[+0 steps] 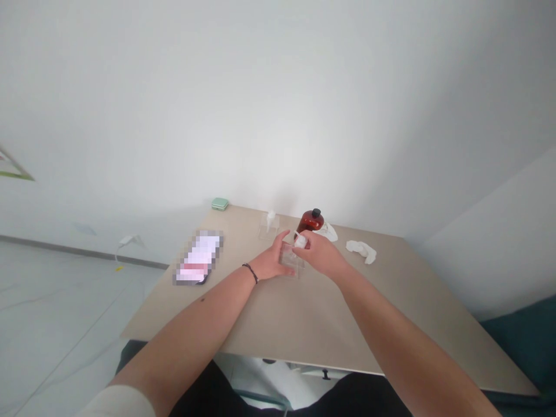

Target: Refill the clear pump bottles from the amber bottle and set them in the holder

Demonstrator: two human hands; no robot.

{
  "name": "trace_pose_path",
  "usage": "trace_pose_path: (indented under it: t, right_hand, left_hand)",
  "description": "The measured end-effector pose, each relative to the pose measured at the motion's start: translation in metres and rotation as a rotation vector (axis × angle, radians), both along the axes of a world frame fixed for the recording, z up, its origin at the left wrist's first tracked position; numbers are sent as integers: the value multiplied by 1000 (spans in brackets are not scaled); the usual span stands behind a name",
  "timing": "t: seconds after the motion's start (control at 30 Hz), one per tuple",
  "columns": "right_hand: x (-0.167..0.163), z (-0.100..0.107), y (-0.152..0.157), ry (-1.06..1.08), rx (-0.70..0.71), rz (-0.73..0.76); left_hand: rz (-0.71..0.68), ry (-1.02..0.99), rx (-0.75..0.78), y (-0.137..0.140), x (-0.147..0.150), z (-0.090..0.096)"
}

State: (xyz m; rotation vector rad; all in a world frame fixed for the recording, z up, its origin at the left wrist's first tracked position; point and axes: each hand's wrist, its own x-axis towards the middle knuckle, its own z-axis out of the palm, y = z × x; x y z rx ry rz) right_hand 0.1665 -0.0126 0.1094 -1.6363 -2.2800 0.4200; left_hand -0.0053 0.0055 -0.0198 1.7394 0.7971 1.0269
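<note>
In the head view, my left hand [274, 260] is wrapped round a clear, squarish pump bottle [293, 267] on the table, with its fingers on either side. The fingers of my right hand [319, 250] are closed on the bottle's white pump head [300, 240]. Just behind them stands a brown bottle [310, 221] with a black cap, its lower part hidden by my right hand. A second clear container [269, 227] with a white pump top stands further back, left of the brown bottle.
A phone [198, 256] with a lit, blurred screen lies at the left of the table [304, 324]. A small green case [220, 204] sits at the back left corner. Crumpled white tissue [362, 251] lies on the right, and more white tissue [329, 231] is beside the brown bottle.
</note>
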Motion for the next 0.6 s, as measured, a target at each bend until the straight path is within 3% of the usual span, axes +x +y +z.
trace_pose_path:
  t: [0.43,0.6]
  right_hand:
    - [26,8,-2,344,-50,10]
    - [38,7,-9,577,-222,-56]
  left_hand:
    - [36,-13,12,-11,1,11]
    - [66,38,74,-15,0,14]
